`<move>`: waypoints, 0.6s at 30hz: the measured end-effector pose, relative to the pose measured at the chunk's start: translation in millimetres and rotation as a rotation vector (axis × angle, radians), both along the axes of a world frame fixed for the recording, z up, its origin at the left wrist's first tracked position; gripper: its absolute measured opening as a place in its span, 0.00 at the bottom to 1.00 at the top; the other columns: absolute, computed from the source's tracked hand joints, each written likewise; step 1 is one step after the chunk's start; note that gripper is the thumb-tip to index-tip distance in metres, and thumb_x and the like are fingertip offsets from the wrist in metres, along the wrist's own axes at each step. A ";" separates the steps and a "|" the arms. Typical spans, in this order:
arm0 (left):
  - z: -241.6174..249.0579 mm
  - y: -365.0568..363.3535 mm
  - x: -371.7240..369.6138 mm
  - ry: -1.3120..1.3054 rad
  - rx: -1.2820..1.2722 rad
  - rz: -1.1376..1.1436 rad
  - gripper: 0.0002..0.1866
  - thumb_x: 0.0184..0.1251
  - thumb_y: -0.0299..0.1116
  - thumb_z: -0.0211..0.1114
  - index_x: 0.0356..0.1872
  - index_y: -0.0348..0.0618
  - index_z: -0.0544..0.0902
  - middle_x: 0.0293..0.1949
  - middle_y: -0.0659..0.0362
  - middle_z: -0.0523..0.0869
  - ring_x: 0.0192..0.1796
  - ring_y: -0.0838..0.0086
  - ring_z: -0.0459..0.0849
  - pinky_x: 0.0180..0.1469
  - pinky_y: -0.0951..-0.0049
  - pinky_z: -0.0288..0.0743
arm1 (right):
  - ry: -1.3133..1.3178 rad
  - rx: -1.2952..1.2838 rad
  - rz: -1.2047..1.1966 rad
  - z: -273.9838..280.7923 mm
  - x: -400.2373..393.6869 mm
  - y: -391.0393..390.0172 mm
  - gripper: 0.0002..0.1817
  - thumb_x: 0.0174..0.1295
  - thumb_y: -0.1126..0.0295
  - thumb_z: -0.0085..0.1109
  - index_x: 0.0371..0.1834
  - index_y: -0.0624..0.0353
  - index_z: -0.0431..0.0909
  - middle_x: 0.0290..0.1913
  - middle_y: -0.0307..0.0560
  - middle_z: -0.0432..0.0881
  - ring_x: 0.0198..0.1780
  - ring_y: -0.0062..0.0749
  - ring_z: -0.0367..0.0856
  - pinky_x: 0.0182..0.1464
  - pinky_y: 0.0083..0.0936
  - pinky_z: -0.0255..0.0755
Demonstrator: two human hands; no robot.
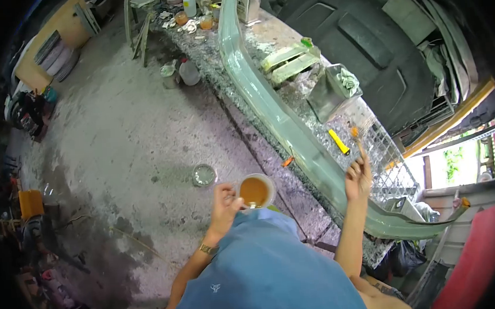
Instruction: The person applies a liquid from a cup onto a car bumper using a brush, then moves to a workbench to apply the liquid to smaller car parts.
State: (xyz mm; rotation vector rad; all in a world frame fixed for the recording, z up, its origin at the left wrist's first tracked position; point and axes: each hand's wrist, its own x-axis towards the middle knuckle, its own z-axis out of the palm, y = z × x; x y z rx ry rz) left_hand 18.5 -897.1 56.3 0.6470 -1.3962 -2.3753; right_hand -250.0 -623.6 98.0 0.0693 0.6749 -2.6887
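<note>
White round tub of amber liquid (270, 190) is before the blue shirt (265, 266), left hand (224, 206) gripping its rim. Right hand (358, 177) pinches a slim orange-tipped stick (360, 146), apparently a tool-handling step (moving on calls for a level tub).

A long bar (294, 137) lies along the tabletop's (268, 33) near edge. Its right tip sticks out past the right end. Behind it, from left to right, sit two blocks (292, 64), then a bin (324, 97) with a rag (348, 81) in it. A cutter (339, 142) lies between bin and bar. A bottle (189, 4) stands near the left end. Below, a jug (189, 73) sits on the floor (127, 133).
</note>
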 end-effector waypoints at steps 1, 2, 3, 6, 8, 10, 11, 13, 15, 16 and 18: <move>-1.9 -14.8 7.1 0.010 0.007 0.056 0.28 0.65 0.37 0.66 0.58 0.42 0.61 0.47 0.55 0.73 0.45 0.72 0.80 0.44 0.74 0.80 | -0.030 0.008 0.033 6.1 -8.5 -27.8 0.18 0.73 0.67 0.49 0.62 0.62 0.69 0.33 0.36 0.69 0.26 0.17 0.61 0.26 0.14 0.59; -6.9 -27.7 14.1 0.010 -0.009 0.115 0.27 0.65 0.38 0.65 0.58 0.42 0.61 0.48 0.54 0.72 0.46 0.71 0.80 0.43 0.72 0.81 | -0.060 0.013 0.069 8.9 -17.3 -54.0 0.17 0.73 0.67 0.50 0.61 0.62 0.69 0.32 0.35 0.69 0.26 0.16 0.61 0.26 0.14 0.59; -11.4 -39.4 20.6 0.006 -0.025 0.177 0.27 0.66 0.39 0.65 0.58 0.41 0.61 0.48 0.54 0.72 0.46 0.71 0.80 0.42 0.71 0.83 | -0.043 0.016 0.073 5.0 -27.2 -77.2 0.17 0.73 0.67 0.50 0.61 0.62 0.69 0.32 0.35 0.69 0.26 0.16 0.61 0.26 0.14 0.59; -32.6 -74.2 35.7 -0.011 -0.067 0.367 0.27 0.66 0.40 0.64 0.57 0.41 0.61 0.48 0.53 0.72 0.46 0.70 0.80 0.40 0.69 0.85 | -0.076 0.026 0.210 -8.1 -52.2 -152.4 0.14 0.71 0.65 0.54 0.56 0.58 0.72 0.31 0.34 0.72 0.24 0.16 0.62 0.23 0.14 0.58; -36.2 -100.3 37.3 -0.040 -0.089 0.429 0.27 0.66 0.40 0.64 0.57 0.41 0.61 0.49 0.52 0.72 0.46 0.69 0.80 0.40 0.68 0.85 | -0.059 -0.007 0.306 -20.7 -68.7 -202.3 0.14 0.71 0.64 0.54 0.55 0.58 0.73 0.31 0.35 0.73 0.24 0.16 0.62 0.23 0.14 0.58; -37.9 -127.9 29.7 -0.070 -0.110 0.483 0.27 0.66 0.41 0.63 0.57 0.40 0.60 0.51 0.50 0.72 0.46 0.69 0.80 0.40 0.68 0.86 | -0.100 -0.017 0.353 -27.6 -83.8 -250.9 0.14 0.71 0.64 0.55 0.55 0.57 0.73 0.32 0.35 0.73 0.24 0.15 0.63 0.23 0.14 0.58; -37.3 -145.4 22.3 -0.076 -0.117 0.498 0.27 0.66 0.41 0.63 0.57 0.40 0.60 0.51 0.50 0.72 0.46 0.69 0.80 0.40 0.67 0.86 | -0.120 -0.077 0.396 -34.0 -94.8 -272.3 0.13 0.72 0.66 0.52 0.55 0.58 0.73 0.31 0.37 0.72 0.26 0.17 0.64 0.25 0.15 0.60; -34.5 -184.4 -5.2 -0.063 -0.149 0.504 0.27 0.66 0.42 0.61 0.57 0.40 0.60 0.53 0.48 0.72 0.46 0.70 0.80 0.40 0.68 0.85 | -0.124 -0.084 0.411 -40.3 -116.3 -315.4 0.13 0.72 0.66 0.51 0.55 0.57 0.72 0.31 0.36 0.72 0.26 0.17 0.63 0.25 0.15 0.60; -28.9 -229.6 -40.5 -0.077 -0.188 0.479 0.27 0.66 0.42 0.61 0.57 0.40 0.60 0.52 0.49 0.71 0.45 0.70 0.81 0.41 0.68 0.84 | -0.102 -0.007 0.375 -44.6 -140.8 -354.6 0.13 0.72 0.64 0.53 0.55 0.55 0.72 0.32 0.33 0.71 0.25 0.14 0.63 0.25 0.13 0.58; -25.8 -254.2 -64.2 -0.093 -0.207 0.463 0.26 0.66 0.42 0.61 0.57 0.40 0.60 0.52 0.49 0.71 0.44 0.70 0.81 0.41 0.69 0.84 | -0.101 0.055 0.349 -43.5 -153.3 -372.2 0.13 0.72 0.64 0.53 0.55 0.55 0.72 0.32 0.33 0.71 0.25 0.14 0.63 0.24 0.12 0.58; -16.6 -303.6 -115.9 -0.076 -0.225 0.424 0.27 0.65 0.42 0.62 0.56 0.40 0.60 0.50 0.52 0.72 0.45 0.70 0.80 0.42 0.70 0.84 | -0.067 0.146 0.310 -49.1 -184.5 -404.4 0.13 0.71 0.63 0.55 0.54 0.56 0.73 0.32 0.33 0.72 0.25 0.13 0.63 0.24 0.12 0.58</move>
